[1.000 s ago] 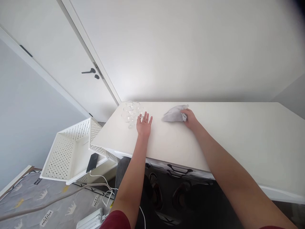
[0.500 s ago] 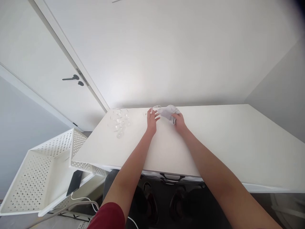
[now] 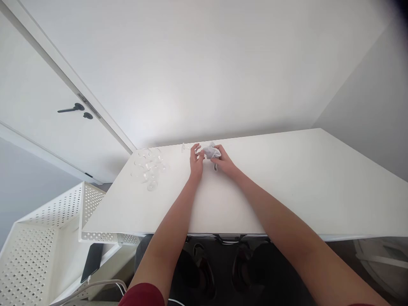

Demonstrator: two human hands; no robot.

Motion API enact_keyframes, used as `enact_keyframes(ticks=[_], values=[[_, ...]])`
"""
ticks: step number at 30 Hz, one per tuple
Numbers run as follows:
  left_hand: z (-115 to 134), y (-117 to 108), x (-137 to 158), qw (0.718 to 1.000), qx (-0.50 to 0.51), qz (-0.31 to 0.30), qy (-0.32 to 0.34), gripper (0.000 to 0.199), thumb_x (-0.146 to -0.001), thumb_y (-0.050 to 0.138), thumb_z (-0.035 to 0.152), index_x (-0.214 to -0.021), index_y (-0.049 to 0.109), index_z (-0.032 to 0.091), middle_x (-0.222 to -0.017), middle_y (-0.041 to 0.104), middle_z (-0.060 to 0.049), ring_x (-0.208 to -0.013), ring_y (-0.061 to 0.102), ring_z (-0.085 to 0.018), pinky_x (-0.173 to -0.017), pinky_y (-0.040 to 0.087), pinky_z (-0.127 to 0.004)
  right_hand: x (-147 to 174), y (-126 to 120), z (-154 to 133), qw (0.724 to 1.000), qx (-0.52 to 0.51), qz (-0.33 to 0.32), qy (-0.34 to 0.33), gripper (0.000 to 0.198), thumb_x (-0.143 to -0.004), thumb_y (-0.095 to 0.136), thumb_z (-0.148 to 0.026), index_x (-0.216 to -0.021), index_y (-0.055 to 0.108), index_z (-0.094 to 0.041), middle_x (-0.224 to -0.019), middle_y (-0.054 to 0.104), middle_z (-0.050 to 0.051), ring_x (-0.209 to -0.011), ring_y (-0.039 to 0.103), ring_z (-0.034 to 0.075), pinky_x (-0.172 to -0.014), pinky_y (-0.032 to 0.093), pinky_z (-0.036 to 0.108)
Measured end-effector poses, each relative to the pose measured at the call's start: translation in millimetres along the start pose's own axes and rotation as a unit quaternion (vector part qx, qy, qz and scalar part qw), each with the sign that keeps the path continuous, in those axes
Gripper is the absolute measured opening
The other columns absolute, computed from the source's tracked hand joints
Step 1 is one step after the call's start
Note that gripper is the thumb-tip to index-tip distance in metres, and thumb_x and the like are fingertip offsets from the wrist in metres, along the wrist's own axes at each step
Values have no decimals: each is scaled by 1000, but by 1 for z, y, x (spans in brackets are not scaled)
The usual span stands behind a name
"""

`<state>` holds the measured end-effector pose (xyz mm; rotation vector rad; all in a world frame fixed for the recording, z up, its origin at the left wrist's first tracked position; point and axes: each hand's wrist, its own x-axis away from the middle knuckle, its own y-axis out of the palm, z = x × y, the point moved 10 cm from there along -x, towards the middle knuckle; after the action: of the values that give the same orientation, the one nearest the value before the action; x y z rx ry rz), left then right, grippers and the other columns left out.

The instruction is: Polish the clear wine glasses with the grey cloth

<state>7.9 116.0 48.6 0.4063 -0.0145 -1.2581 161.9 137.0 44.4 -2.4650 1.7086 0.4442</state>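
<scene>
My left hand [image 3: 196,165] is closed around a clear stemmed glass held sideways over the far part of the white table [image 3: 255,191]. The foot of that glass [image 3: 183,147] sticks out to the left, past my fingers. A crumpled light grey cloth [image 3: 211,151] is in my right hand [image 3: 225,162], pressed up to the glass's bowl end. Cloth and fingers hide most of the bowl, so I cannot tell how deep the cloth reaches inside. One corner of it hangs below my right fingers.
Several clear stemmed glasses [image 3: 147,165] stand grouped on the table's left part. A white perforated basket cart [image 3: 35,250] with a phone [image 3: 92,261] is at the lower left. Behind the table rises a wall, with a door handle [image 3: 72,108] to the left.
My right hand and the cloth have moved left, close to my left hand. The cloth is more bunched, and my left fingers have closed in. The view has shifted slightly.
</scene>
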Motion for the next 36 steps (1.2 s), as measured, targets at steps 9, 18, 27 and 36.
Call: enact_keyframes(ticks=[9, 18, 27, 36], values=[[1, 24, 15, 994, 72, -61, -50, 27, -97, 67, 48, -116, 71, 29, -100, 67, -5, -82, 66, -16, -83, 57, -30, 14, 41, -3, 998, -56, -38, 19, 104, -80, 68, -22, -169, 19, -41, -115, 68, 3, -86, 62, 20, -80, 56, 38], [-3, 26, 7, 996, 33, -72, -34, 33, -90, 76, 51, -115, 73, 30, -106, 67, -5, -100, 65, -19, -92, 53, -31, 0, 5, 17, 957, -271, 68, 77, 87, -72, 69, -25, -156, 47, -36, -109, 73, 2, -101, 69, 26, -93, 60, 48], [-16, 12, 2, 992, 104, -50, -57, 58, -97, 69, 46, -149, 45, 37, -122, 72, -6, -117, 70, -21, -106, 51, -40, -2, 15, -6, 999, 40, 5, -36, 75, -69, 62, -15, -141, 65, -35, -145, 64, 1, -125, 61, 32, -108, 49, 50], [-21, 12, -4, 983, 161, -60, -65, 50, -91, 78, 44, -130, 50, 32, -145, 66, -11, -113, 70, -22, -86, 56, -33, 0, 18, 11, 972, -225, -7, 70, 96, -70, 77, -25, -159, 43, -41, -131, 72, 2, -104, 69, 26, -97, 58, 50]])
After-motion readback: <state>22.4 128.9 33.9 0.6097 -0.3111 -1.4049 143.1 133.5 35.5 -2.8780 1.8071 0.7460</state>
